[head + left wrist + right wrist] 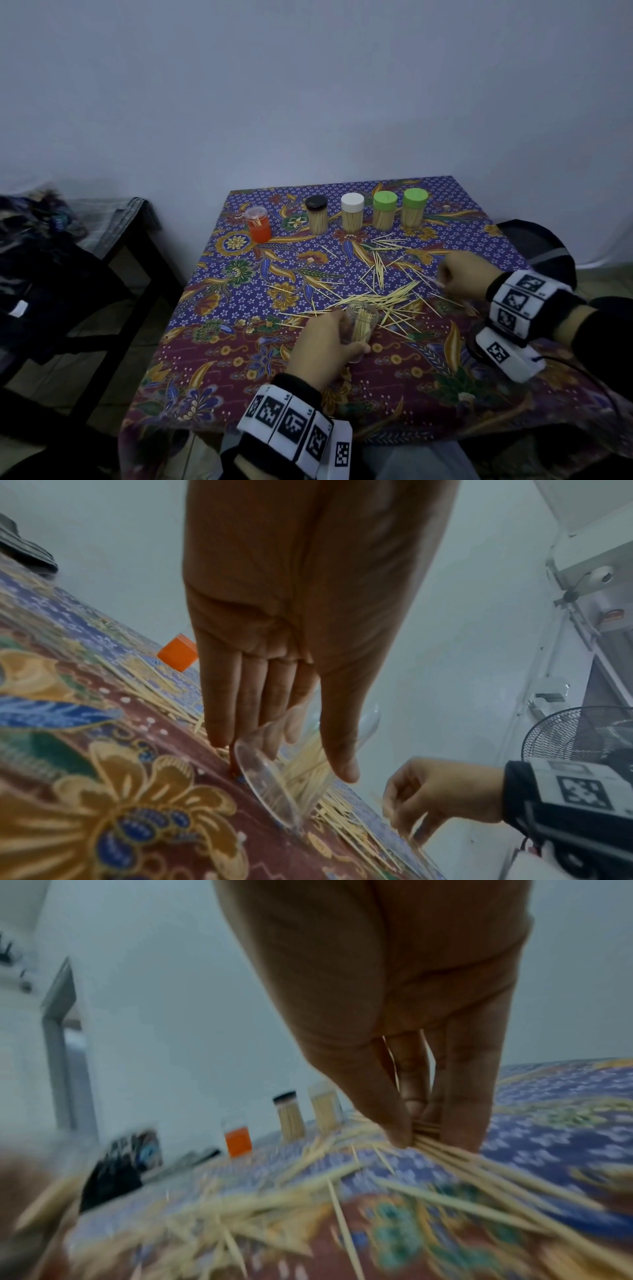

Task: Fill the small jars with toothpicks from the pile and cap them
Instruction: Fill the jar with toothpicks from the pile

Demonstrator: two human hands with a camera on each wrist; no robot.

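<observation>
Left hand [325, 346] at lower centre of the head view, fingers and thumb wrapped round an uncapped clear jar [359, 329] partly filled with toothpicks; the left wrist view shows the jar [274, 777] tilted, its base on the patterned tablecloth [239, 359]. Right hand [462, 277] at the right of the frame, fingertips pinching a small bundle of toothpicks [424, 1137] just above the cloth; the right wrist view is blurred. The loose toothpick pile [376, 294] spreads across the centre of the cloth, between the two hands and beyond the held jar. Along the far edge, upper centre, stands a row of jars: an orange jar with a clear lid [257, 223] at the left end, then a black-capped jar [316, 214], a white-capped jar [352, 211], and two green-capped jars [385, 209] [414, 207], these four packed with toothpicks. Both wrists carry bands with black-and-white square markers [294, 423].
</observation>
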